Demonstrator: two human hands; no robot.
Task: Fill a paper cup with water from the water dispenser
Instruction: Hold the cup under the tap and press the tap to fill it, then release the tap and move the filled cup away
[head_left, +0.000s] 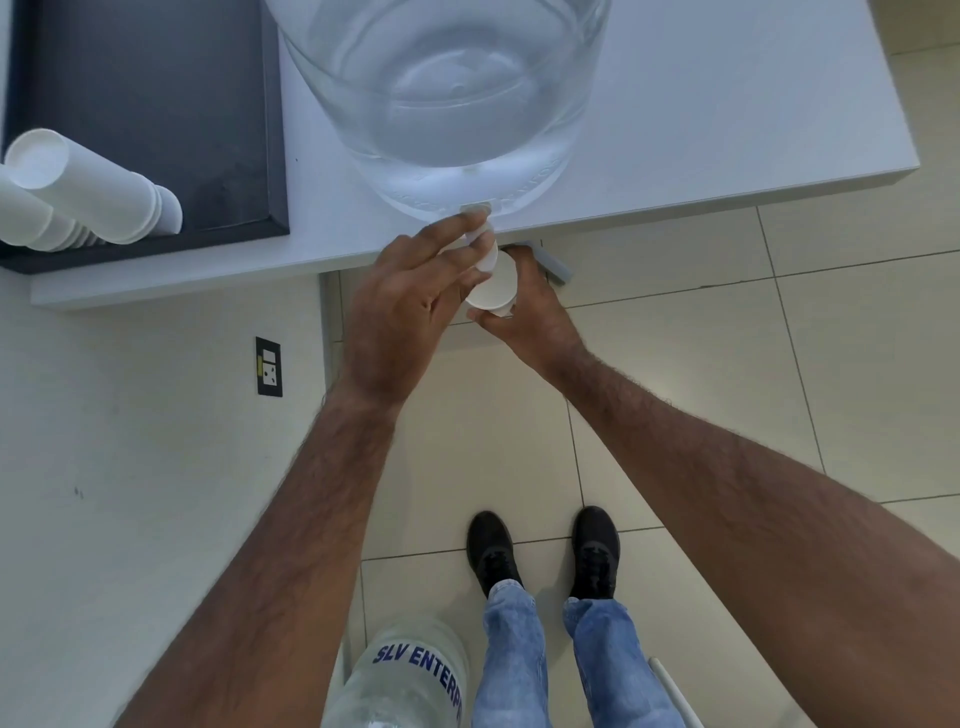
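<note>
A clear water dispenser jar (441, 93) stands on the white table (701, 119), its white tap (475, 218) hanging over the front edge. My left hand (405, 306) reaches up to the tap, fingers pinched on its white lever. Just below the tap sits a white paper cup (493, 288), held from the right and underneath by my right hand (530, 306). The cup's mouth faces up under the spout. Whether water is flowing is hidden by my fingers.
Two stacks of white paper cups (78, 192) lie on a dark tray (156, 104) at the table's left. A wall socket (269, 366) is below the table. A water can (410, 675) stands on the tiled floor by my feet (540, 551).
</note>
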